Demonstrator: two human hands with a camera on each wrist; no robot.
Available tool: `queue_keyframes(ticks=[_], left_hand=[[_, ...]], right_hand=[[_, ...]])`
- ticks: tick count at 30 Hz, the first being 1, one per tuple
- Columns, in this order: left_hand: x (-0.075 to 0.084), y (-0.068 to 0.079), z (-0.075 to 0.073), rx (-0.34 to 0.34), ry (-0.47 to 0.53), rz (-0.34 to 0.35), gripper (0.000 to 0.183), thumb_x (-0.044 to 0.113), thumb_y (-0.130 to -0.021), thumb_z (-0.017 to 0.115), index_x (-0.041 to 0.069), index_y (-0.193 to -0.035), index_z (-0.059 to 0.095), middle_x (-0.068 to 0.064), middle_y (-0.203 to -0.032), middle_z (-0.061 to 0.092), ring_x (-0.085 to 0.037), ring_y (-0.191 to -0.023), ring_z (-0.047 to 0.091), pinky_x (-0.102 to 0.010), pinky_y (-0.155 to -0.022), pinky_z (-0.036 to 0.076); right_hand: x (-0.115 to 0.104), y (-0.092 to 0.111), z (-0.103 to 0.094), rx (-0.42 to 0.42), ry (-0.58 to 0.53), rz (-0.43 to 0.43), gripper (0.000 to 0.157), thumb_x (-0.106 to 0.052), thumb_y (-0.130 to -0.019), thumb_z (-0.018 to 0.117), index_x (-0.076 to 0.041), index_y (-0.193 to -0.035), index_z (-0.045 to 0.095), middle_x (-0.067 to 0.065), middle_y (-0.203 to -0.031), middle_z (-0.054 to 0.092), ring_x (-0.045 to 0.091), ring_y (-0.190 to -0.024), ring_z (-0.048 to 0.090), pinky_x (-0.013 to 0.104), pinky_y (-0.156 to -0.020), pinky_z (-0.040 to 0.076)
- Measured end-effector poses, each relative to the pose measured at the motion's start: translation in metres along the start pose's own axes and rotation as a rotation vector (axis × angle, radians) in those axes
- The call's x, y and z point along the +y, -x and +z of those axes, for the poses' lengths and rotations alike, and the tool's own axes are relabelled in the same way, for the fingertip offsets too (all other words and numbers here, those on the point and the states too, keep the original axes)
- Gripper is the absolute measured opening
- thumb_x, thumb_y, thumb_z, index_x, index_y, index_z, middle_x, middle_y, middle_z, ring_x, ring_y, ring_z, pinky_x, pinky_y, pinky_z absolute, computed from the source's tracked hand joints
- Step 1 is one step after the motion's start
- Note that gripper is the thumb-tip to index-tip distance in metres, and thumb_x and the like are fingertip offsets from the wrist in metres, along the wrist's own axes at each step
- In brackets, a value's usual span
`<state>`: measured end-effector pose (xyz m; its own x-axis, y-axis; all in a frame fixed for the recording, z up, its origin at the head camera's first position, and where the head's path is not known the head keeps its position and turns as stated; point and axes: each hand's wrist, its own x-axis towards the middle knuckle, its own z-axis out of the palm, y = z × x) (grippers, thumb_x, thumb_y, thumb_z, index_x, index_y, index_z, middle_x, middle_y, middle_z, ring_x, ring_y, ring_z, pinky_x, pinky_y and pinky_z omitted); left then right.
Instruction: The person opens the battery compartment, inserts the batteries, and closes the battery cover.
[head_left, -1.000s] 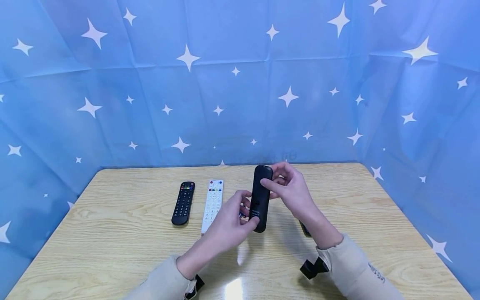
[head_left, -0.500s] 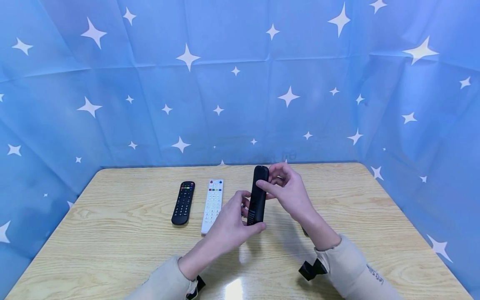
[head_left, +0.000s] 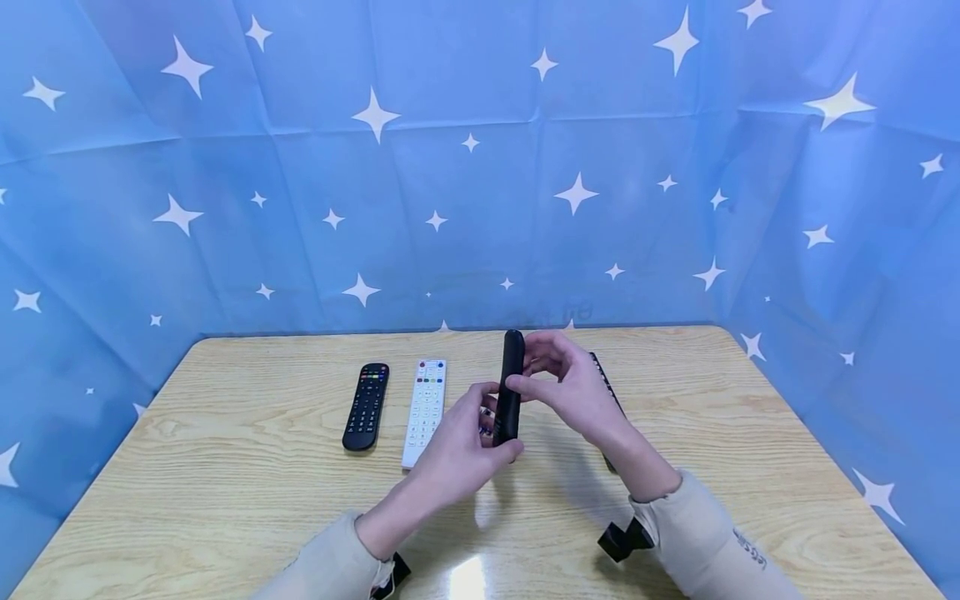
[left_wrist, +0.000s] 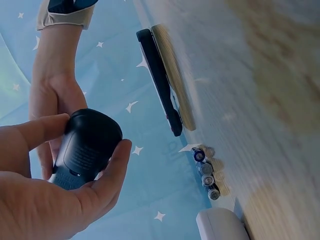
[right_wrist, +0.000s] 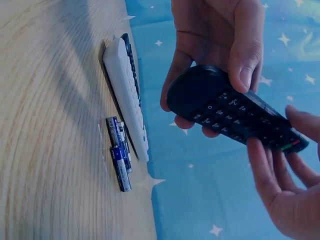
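A black remote control [head_left: 510, 387] is held up above the table, seen nearly edge-on in the head view. My left hand [head_left: 457, 442] grips its lower end between thumb and fingers. The right hand [head_left: 576, 392] pinches it near the upper end, thumb on the near side. In the right wrist view the button face of the remote control [right_wrist: 232, 107] shows, with the fingers of my right hand [right_wrist: 287, 200] along its edge. Printed text marks its back in the left wrist view. Several batteries [left_wrist: 206, 172] lie on the table nearby, mostly hidden from the head view.
A white remote [head_left: 425, 412] and a black remote [head_left: 366, 407] lie left of the hands on the wooden table [head_left: 225, 467]. Another dark remote [head_left: 609, 387] lies partly behind my right wrist. A blue star-patterned cloth [head_left: 480, 183] hangs behind the table.
The held remote has turned from showing its back to nearly edge-on and shifted slightly left. My right hand has moved a little left with it. More of the remote behind the right wrist shows.
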<state>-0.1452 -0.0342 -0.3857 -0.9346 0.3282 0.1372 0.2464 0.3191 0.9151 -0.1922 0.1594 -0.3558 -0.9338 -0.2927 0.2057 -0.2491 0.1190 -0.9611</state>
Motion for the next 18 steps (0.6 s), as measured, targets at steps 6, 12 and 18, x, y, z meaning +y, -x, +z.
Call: queue_keyframes(ticks=[6,12,18], left_hand=[[0.0,0.0001,-0.0018,-0.001,0.03,-0.008,0.066,0.008,-0.09,0.077,0.002,-0.147,0.045,-0.004,-0.116,0.061,-0.016,-0.095,0.065,-0.028,-0.08,0.057],[0.0003,0.0007,-0.0031,-0.016,0.03,-0.013,0.064,0.011,-0.092,0.076,0.003,-0.148,0.046,-0.004,-0.118,0.06,-0.016,-0.097,0.064,-0.028,-0.082,0.057],[0.0,0.0005,-0.0031,-0.017,-0.003,0.007,0.062,0.009,-0.092,0.073,0.003,-0.148,0.047,-0.004,-0.116,0.061,-0.015,-0.096,0.065,-0.028,-0.08,0.057]], right_hand=[[0.0014,0.0,0.0004,-0.041,0.062,-0.005,0.057,-0.013,-0.088,0.083,-0.013,-0.138,0.056,0.012,-0.123,0.065,0.029,-0.107,0.066,0.039,-0.082,0.059],[0.0012,0.0,0.0013,-0.046,0.075,0.016,0.058,-0.015,-0.089,0.083,-0.014,-0.139,0.054,0.011,-0.131,0.063,0.028,-0.114,0.065,0.04,-0.087,0.058],[0.0025,-0.0005,0.0026,-0.039,0.024,0.049,0.059,-0.015,-0.089,0.083,-0.012,-0.139,0.052,0.013,-0.132,0.062,0.03,-0.115,0.065,0.041,-0.09,0.057]])
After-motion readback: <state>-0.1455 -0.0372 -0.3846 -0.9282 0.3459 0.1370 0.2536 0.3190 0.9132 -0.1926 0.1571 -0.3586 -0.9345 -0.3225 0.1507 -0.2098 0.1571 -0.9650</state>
